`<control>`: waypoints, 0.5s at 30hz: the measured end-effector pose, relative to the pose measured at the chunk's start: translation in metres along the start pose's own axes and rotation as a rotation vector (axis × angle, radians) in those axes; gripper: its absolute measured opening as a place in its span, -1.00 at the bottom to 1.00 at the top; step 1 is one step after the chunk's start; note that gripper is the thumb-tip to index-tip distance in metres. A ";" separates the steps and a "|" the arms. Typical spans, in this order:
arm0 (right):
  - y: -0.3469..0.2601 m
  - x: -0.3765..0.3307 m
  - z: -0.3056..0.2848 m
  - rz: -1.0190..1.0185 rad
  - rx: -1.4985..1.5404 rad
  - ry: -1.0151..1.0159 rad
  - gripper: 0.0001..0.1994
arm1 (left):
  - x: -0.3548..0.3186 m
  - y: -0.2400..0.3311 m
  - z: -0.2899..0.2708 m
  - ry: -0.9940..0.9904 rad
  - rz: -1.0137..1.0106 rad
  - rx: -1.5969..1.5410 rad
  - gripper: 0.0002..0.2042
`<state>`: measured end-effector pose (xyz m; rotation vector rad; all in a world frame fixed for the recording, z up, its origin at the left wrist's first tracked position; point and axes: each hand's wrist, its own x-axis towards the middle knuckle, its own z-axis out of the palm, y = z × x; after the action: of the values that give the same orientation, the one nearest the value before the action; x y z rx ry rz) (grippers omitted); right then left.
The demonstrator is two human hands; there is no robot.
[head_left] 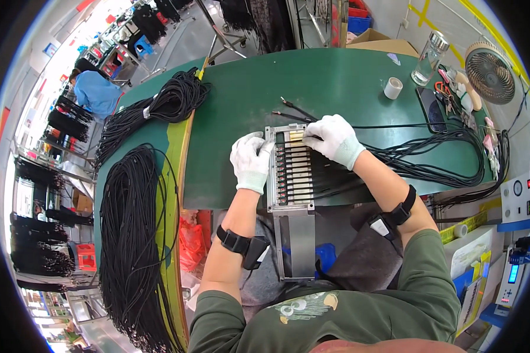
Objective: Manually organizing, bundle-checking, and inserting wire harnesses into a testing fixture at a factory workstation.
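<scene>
Now two gloved hands (294, 150) on one slotted metal fixture (290, 170).

Bright, even light is falling on the green table (312, 76), with hardly any shadow lying under the gloved hands at its near edge. Far left of the table, the aisle is burning out to white glare, washing out detail there. The white gloves are nearly clipping. The fisheye is bending the table's edges into curves, and a black rim is closing off the corners. The middle is staying sharp; things beyond the table's right end are smearing slightly.
</scene>
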<state>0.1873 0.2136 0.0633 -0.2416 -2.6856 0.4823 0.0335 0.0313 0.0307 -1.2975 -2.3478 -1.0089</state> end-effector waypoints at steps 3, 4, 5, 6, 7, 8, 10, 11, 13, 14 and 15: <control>0.006 -0.003 -0.001 0.073 -0.077 -0.009 -0.86 | -0.003 -0.003 0.005 -0.101 -0.198 -0.128 -0.72; 0.008 -0.003 -0.001 0.074 -0.078 -0.008 -0.86 | -0.002 -0.004 0.006 -0.101 -0.197 -0.129 -0.72; 0.010 -0.003 -0.001 0.073 -0.082 -0.012 -0.85 | -0.001 -0.005 0.007 -0.133 -0.233 -0.157 -0.70; 0.012 -0.003 0.000 0.072 -0.087 -0.015 -0.84 | 0.000 -0.006 0.007 -0.164 -0.268 -0.184 -0.69; 0.013 -0.003 0.001 0.071 -0.091 -0.018 -0.84 | 0.000 -0.007 0.008 -0.196 -0.302 -0.212 -0.67; 0.013 -0.004 0.002 0.072 -0.091 -0.018 -0.84 | 0.000 -0.008 0.008 -0.197 -0.302 -0.212 -0.67; 0.012 -0.004 0.004 0.068 -0.053 -0.012 -0.85 | 0.000 -0.011 0.009 -0.227 -0.299 -0.216 -0.68; 0.011 -0.004 0.005 0.065 -0.034 -0.009 -0.85 | 0.000 -0.012 0.009 -0.242 -0.298 -0.218 -0.69; 0.008 -0.001 0.007 0.066 -0.063 -0.027 -0.85 | -0.001 -0.004 0.011 -0.223 -0.194 -0.141 -0.69; 0.006 0.001 0.008 0.067 -0.093 -0.047 -0.85 | -0.001 0.004 0.011 -0.203 -0.091 -0.064 -0.69; 0.007 0.000 0.009 0.072 -0.124 -0.067 -0.85 | -0.001 0.012 0.012 -0.185 0.014 0.010 -0.69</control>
<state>0.1843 0.2174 0.0532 -0.3647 -2.7836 0.3515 0.0455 0.0428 0.0270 -1.4586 -2.4701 -0.9065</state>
